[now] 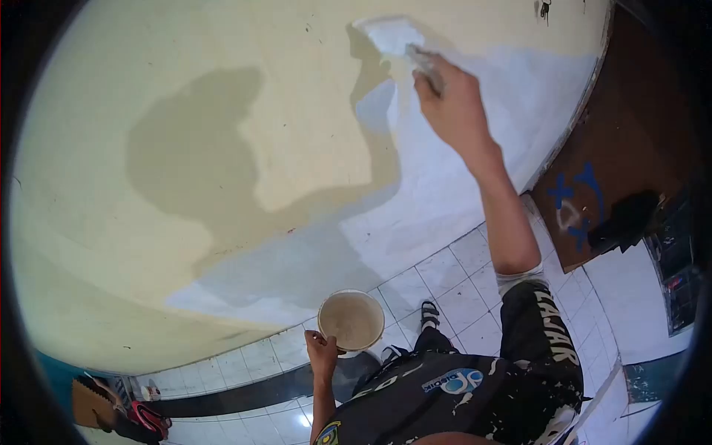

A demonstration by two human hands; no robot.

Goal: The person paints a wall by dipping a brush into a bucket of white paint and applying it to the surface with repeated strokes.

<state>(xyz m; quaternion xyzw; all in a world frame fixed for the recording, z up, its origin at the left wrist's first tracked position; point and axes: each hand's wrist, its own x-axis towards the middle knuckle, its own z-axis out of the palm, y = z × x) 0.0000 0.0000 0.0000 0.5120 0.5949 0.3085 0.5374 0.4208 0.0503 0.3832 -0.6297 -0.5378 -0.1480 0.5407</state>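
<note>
My right hand is raised against the wall, fingers closed around the handle of a paintbrush. The brush head meets a fresh white patch on the cream wall. Low down, my left hand is closed at the rim of a round bucket, holding it up in front of my body. The inside of the bucket looks greyish beige. White paint covers the wall below and to the right of the brush.
My shadow falls on the wall. A brown door with blue marks stands at the right, a dark cloth hanging by it. White floor tiles run along the wall's foot. A red bag and cardboard are at the lower left.
</note>
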